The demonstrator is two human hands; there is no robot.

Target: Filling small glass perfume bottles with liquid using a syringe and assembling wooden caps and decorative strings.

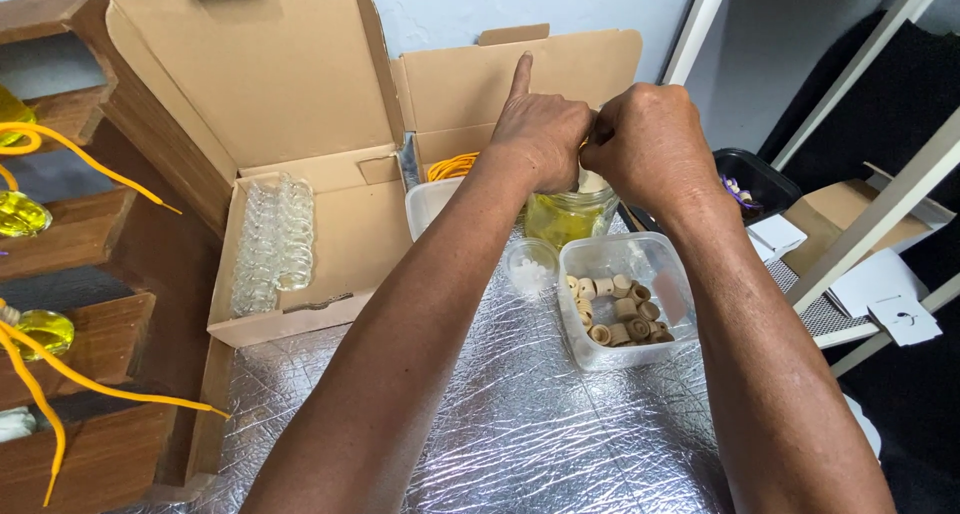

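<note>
The glass jar [570, 217] of yellow liquid stood on the foil-covered tabletop [520, 424], directly beneath both hands. The left hand [540, 134], forefinger raised, and the right hand [648, 139] were clenched together over its mouth; what they pinched stayed hidden.

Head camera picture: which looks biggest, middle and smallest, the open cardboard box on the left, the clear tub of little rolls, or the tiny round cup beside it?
1. Open cardboard box, largest by far.
2. Clear tub of little rolls, in the middle.
3. Tiny round cup, smallest.
The tub and cup stand side by side, so that ranking is safe.
</note>
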